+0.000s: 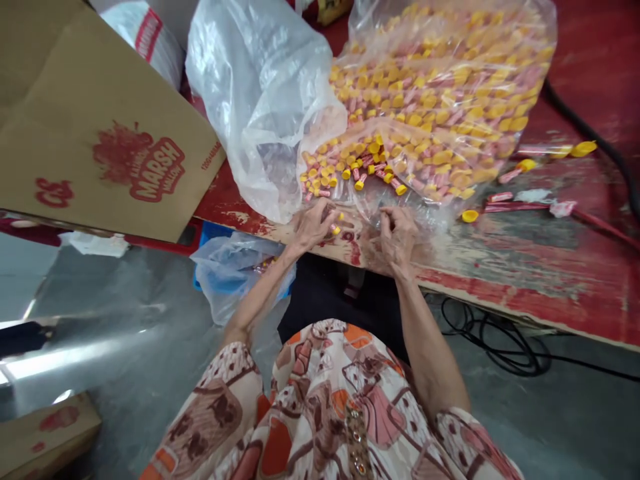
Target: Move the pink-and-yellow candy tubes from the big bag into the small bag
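Observation:
My left hand (315, 225) is at the table's front edge, its fingers bent and closed in. Against its thumb side is a small pink tube with a yellow cap (335, 229), which it seems to hold. Close by on the right, my right hand (399, 230) has its fingers curled together beside the near edge of the clear plastic bag (537, 40). Whatever is between those fingers is hidden. Out of the bag's mouth spill many yellow-capped pink tubes (360, 181), just beyond both hands.
A whitish plastic bag (255, 80) lies left of the tubes, near a large cardboard box (95, 120). Below the edge stands a blue bin (205, 233) with a plastic liner. Loose yellow cap (470, 216) and wrappers lie right on the worn red table (565, 267). Black cable (520, 350) coils underneath.

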Demonstrator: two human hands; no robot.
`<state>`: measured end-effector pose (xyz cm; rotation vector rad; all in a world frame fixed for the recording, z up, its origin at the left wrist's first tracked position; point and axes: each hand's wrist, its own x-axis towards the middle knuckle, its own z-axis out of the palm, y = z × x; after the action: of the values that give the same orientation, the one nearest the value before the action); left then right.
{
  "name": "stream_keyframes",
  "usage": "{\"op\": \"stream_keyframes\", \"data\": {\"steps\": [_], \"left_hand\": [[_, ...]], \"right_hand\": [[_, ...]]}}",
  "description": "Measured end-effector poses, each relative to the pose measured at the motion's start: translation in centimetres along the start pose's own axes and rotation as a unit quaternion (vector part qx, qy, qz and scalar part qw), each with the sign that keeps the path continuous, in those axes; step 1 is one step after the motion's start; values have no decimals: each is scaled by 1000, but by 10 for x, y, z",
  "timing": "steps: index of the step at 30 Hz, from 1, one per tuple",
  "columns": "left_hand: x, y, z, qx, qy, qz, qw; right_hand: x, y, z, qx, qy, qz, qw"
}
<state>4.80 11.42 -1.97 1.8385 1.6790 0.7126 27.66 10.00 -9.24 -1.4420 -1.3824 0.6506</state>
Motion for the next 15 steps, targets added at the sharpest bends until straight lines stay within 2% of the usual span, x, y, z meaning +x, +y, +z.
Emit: {"op": "stream_keyframes", "data": {"steps": [2,3,5,8,9,11,13,15], "left_hand": [[-8,-3,12,6,82,18,996],[-10,-4,19,20,101,26,994],[-12,-5,31,55,77,40,995],[-7,0,35,78,-9,72,994],[-6,3,33,78,-11,84,993],[-7,8,30,82,25,95,992],[-10,11,31,102,50,78,990],[-13,10,32,133,20,49,990]], "right_hand": [[0,2,0,-4,-4,-5,1000],[0,3,-1,-7,-6,-7,1000],[1,5,-2,-16,-9,-9,1000],[1,6,-4,-31,-12,-10,999],[1,6,-4,-35,-12,-13,999],[0,7,-5,-37,-10,-21,999],[0,7,-5,-37,-5,-26,999],[-1,6,-5,-39,3,-27,999]]}}
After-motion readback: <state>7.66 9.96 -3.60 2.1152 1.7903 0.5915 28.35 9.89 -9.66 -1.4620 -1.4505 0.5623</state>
